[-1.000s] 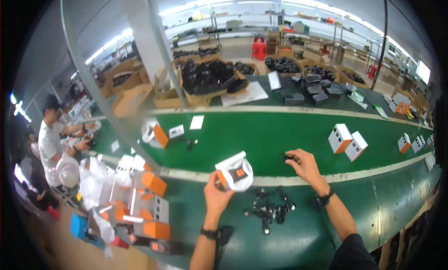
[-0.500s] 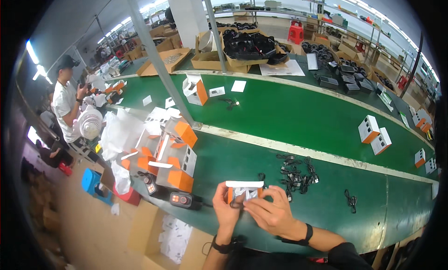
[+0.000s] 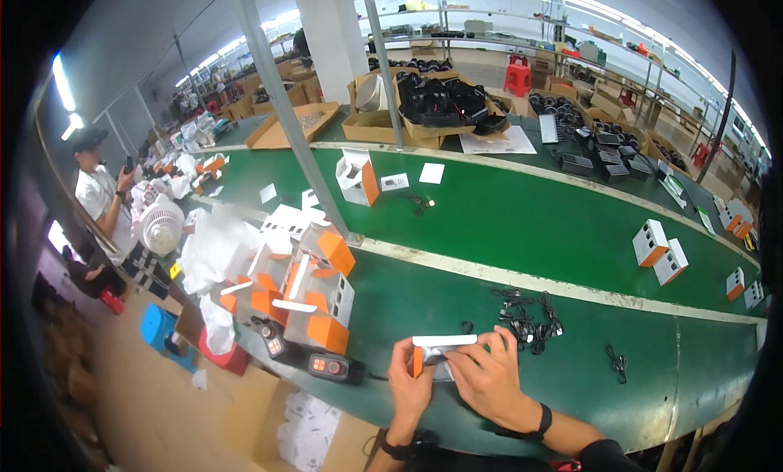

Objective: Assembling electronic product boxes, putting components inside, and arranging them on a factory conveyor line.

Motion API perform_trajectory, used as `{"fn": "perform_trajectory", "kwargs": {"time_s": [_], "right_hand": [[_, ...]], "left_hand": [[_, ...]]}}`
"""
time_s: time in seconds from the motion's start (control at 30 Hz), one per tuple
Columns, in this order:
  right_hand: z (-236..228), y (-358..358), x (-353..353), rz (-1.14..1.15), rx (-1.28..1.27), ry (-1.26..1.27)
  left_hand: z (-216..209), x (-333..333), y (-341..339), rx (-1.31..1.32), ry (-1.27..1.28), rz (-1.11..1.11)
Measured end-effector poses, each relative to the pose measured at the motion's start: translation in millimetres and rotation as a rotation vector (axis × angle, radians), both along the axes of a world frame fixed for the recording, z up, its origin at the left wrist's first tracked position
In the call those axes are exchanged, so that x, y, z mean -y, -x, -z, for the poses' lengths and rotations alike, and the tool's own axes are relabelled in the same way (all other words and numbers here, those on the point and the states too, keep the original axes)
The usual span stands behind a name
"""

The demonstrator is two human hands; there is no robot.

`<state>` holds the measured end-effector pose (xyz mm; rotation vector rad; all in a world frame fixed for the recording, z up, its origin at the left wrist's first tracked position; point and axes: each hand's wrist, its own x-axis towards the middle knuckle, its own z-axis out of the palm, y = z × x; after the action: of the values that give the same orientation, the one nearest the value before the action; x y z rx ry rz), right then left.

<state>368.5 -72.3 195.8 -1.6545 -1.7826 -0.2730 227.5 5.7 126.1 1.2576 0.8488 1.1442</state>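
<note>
A small white-and-orange cardboard box (image 3: 444, 341) is held above the near edge of the green table, its white flap standing at the far side. My left hand (image 3: 409, 385) grips it by the orange left side. At the box's mouth are the curled fingers of my right hand (image 3: 489, 376); they press together, but whatever is between them is hidden. Something grey and white shows inside the box beside these fingers. Just left of my hands lies a black device with orange-lit buttons (image 3: 330, 366), and a similar device (image 3: 272, 338) rests beyond it.
Opened white-and-orange boxes (image 3: 329, 335) crowd the left, beside clear plastic bags (image 3: 218, 248). Black cables (image 3: 530, 321) lie in a pile to the right, with one coiled cable (image 3: 617, 363) apart. An open carton (image 3: 351, 435) of white slips stands below the table edge. A person (image 3: 102, 190) stands far left.
The view has shifted slightly, so the scene sits lower. My right hand has moved in over the box's mouth, covering more of it, and the box is tilted differently.
</note>
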Motion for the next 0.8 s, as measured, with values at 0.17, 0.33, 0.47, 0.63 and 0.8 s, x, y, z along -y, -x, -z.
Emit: {"fn": "perform_trajectory", "kwargs": {"time_s": [0.17,0.33,0.47,0.63,0.8], "right_hand": [[2.8,9.6,0.8,-0.086,-0.455,-0.111],[14.0,17.4,-5.2,0.07,-0.202,-0.156],[22.5,12.1,-8.5,0.189,-0.136,-0.151],[14.0,5.0,-6.4,0.166,-0.008,-0.073],[2.6,9.7,-5.3,0.108,0.195,0.174]], "left_hand": [[11.9,-3.2,-0.8,-0.01,0.039,0.015],[0.3,-3.4,-2.5,0.027,0.023,0.018],[1.1,-8.2,2.7,0.018,0.035,0.043],[8.0,-10.5,11.5,0.091,0.036,0.121],[7.1,-9.7,15.9,0.257,-0.079,0.188]]}}
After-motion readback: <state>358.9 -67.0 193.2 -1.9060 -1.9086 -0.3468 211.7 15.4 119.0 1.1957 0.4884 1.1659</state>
